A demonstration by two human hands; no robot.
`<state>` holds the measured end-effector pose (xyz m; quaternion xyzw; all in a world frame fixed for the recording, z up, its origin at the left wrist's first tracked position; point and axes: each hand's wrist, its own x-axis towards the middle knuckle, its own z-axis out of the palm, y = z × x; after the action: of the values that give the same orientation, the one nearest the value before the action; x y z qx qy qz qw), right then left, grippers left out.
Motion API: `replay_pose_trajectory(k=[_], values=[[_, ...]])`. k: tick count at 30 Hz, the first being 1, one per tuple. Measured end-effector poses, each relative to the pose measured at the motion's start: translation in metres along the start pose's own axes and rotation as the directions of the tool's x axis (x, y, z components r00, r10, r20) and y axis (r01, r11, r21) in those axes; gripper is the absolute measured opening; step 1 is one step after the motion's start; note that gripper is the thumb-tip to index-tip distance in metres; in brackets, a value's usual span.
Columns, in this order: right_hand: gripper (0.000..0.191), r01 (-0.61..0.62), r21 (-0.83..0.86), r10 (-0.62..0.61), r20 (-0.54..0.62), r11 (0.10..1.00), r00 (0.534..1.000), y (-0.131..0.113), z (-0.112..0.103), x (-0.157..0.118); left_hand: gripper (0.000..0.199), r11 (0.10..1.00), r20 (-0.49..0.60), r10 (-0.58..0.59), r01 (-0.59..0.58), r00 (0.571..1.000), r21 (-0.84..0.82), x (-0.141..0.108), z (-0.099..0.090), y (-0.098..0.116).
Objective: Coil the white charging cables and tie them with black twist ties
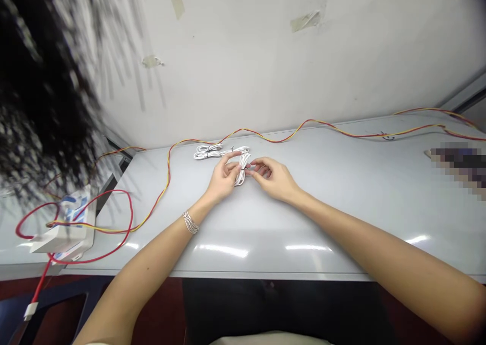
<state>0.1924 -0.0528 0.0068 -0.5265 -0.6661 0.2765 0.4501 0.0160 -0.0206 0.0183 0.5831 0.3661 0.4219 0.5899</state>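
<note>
A coiled bundle of white cable [240, 177] stands between my hands above the grey tabletop, with a thin dark tie around its middle. My left hand [223, 177] grips it from the left between thumb and fingers. At the bundle's right side, my right hand [274, 178] has thumb and fingertips brought together at the tie. The tie's end is too small to make out clearly. Just behind my left hand lie more white cable bundles [208, 151], also bound with dark ties.
A twisted red and yellow wire [281, 141] runs along the back of the table [341, 183] by the white wall. At left, a white box [72, 233] sits among red cable loops [131, 208]. Dark hair blurs the upper left. A pixelated object [461, 165] lies far right.
</note>
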Motion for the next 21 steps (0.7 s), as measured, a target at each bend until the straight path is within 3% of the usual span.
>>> replay_pose_trajectory(k=[9,15,21], values=[[0.025,0.039,-0.041,-0.037,0.041,0.998,0.998,-0.001,-0.001,0.0,0.065,0.993,0.036,-0.079,0.082,0.996,-0.084,-0.002,0.001,0.002],[0.025,-0.034,0.039,0.029,0.13,0.999,0.991,-0.01,-0.004,-0.002,0.072,0.977,0.016,0.004,-0.001,1.0,-0.212,0.0,-0.003,0.001],[0.04,-0.046,0.038,0.04,0.143,0.998,0.989,-0.01,-0.005,-0.002,0.045,0.974,0.021,0.065,-0.059,0.998,-0.219,0.001,-0.005,0.0]])
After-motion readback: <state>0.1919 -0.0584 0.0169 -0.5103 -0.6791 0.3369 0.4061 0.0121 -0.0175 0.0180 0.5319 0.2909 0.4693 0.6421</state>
